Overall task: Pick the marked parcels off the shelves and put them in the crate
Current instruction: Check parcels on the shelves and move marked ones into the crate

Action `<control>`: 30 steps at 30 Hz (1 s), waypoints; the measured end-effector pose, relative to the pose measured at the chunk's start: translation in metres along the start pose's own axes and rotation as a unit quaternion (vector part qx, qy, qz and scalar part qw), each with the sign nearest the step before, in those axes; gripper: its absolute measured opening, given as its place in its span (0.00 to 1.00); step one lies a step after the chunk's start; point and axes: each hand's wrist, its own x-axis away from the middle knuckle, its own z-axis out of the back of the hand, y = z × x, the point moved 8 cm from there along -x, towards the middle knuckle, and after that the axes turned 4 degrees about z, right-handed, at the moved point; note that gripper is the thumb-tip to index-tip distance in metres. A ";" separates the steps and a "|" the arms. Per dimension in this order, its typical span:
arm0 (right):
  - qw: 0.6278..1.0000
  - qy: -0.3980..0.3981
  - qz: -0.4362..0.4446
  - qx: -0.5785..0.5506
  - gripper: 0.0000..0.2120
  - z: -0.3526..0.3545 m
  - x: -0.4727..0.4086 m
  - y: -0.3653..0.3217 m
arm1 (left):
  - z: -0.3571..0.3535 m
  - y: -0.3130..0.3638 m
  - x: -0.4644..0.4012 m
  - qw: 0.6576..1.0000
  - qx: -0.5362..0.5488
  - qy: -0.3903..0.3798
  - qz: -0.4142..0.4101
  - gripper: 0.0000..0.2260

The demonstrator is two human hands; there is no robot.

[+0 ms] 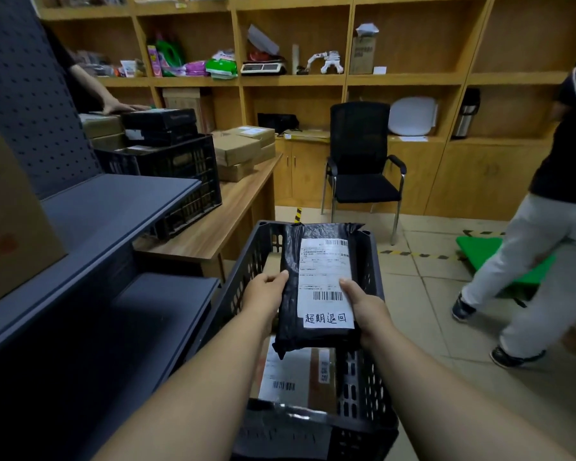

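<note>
Head view: both hands, left hand (266, 294) and right hand (366, 306), pinch the soft, light black parcel (316, 281) by its side edges, crate (368, 387) beneath the fingers.

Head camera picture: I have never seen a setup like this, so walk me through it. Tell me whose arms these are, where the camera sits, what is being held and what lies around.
There is no machine here. The one picture comes from a camera worn on a person's head, looking forward and down, so the two bare arms are the wearer's own.

Both hands hold a black plastic parcel with a white shipping label bearing handwritten characters. The left hand grips its left edge; the right hand grips the right edge, thumb on the label.

The parcel is above a dark slatted crate, which already holds a cardboard box.

To the left are grey shelves and a wooden table carrying a second crate and brown boxes. Another person walks on the right.
</note>
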 end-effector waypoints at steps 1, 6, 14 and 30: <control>1.000 0.001 -0.003 0.003 0.15 -0.003 -0.007 0.000 | -0.005 -0.003 -0.008 0.999 0.034 -0.012 0.024 0.11; 0.999 0.010 -0.028 0.021 0.16 -0.018 -0.045 0.003 | -0.016 -0.006 -0.052 0.996 0.055 -0.027 0.069 0.10; 0.993 0.005 -0.072 0.091 0.16 -0.042 -0.108 0.022 | -0.023 -0.021 -0.123 0.993 0.052 -0.024 0.099 0.10; 0.960 0.021 -0.177 0.217 0.22 -0.057 -0.168 0.063 | -0.029 -0.058 -0.200 0.992 -0.015 0.011 0.125 0.14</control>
